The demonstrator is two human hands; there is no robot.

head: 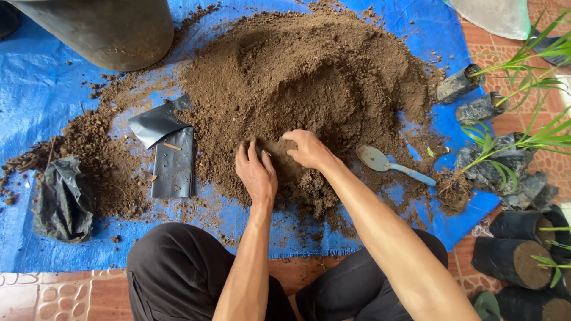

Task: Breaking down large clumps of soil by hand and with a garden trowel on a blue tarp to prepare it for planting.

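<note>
Underneath everything, a blue tarp (35, 95) spread over the tiled floor (53, 294). Heaped on it from center to 12 o'clock, a big mound of brown soil (309, 71). At 11 o'clock, part of a large dark pot (101, 30). At 3 o'clock, seedlings in black bags (505, 160); at 4 o'clock, filled black bags (514, 261). At 9 o'clock, a crumpled black bag (62, 199), and nearer center, flat empty bags (172, 160). Just right of the hands, a small grey trowel (392, 165) lying on the soil's edge.

Left hand (257, 175) and right hand (308, 148) pressed side by side into the near edge of the mound, fingers (247, 156) spread and loosely curled, digging in, gripping nothing but loose soil. Probably best done by cupping both palms together, scooping deep, breaking clumps, and keeping the soil on the tarp.
</note>
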